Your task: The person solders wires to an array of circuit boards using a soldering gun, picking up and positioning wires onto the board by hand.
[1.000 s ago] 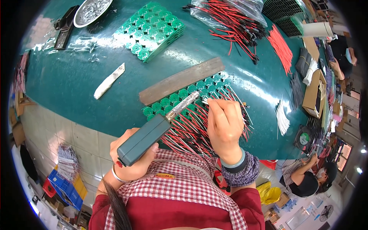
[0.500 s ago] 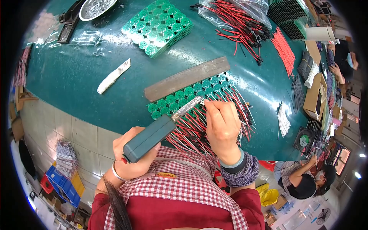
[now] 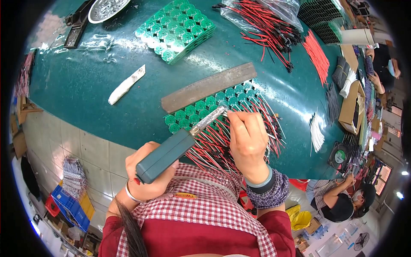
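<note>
My left hand [image 3: 150, 168] is wrapped round the dark green handle of a soldering iron [image 3: 166, 155], its pale metal shaft pointing up and to the right. The iron's tip meets a panel of round green circuit boards [image 3: 190, 116], right by the fingertips of my right hand [image 3: 249, 141]. Those fingers are pinched together on a wire end, mostly hidden by the fingers. Red, white and black wires [image 3: 209, 150] hang from the panel's near side toward my checked apron. A flat grey-brown bar [image 3: 207, 87] lies along the panel's far edge.
Stacked green circuit panels [image 3: 175, 30] lie farther back. A white-wrapped blade-like strip [image 3: 127, 85] is at left, near a metal dish [image 3: 107, 9]. Red and black wires [image 3: 274, 32], red wires [image 3: 317, 58] and white wires [image 3: 317, 136] lie to the right, before a co-worker [image 3: 342, 199].
The soldering iron's handle has shifted slightly down and left, with its tip staying near the same spot. My right hand has barely moved.
</note>
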`<state>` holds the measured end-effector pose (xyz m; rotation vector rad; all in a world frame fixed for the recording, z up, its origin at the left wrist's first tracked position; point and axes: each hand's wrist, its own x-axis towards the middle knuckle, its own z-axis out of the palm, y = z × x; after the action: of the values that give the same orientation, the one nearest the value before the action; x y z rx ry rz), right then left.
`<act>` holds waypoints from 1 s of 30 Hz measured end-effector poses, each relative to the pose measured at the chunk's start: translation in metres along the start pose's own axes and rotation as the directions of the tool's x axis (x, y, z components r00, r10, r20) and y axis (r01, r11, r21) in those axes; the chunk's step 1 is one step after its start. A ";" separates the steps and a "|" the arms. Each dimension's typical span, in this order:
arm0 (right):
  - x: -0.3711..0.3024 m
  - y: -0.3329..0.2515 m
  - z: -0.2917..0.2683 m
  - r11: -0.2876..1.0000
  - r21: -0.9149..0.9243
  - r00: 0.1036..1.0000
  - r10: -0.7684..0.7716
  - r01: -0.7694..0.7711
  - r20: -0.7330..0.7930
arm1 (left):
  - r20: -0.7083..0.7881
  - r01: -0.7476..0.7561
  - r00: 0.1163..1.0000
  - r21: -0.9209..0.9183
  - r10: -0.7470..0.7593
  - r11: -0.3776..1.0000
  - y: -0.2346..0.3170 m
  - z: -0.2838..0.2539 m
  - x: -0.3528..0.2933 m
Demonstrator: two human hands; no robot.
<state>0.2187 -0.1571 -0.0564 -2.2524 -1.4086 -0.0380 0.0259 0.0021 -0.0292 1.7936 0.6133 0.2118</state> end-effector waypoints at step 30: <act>-0.004 -0.017 0.007 0.999 0.015 0.999 -0.037 0.037 -0.001 | -0.052 -0.038 0.998 0.046 0.041 0.998 -0.009 -0.009 -0.017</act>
<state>0.2013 -0.1514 -0.0573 -2.2140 -1.4453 -0.0405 0.0045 0.0027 -0.0320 1.8490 0.6250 0.2753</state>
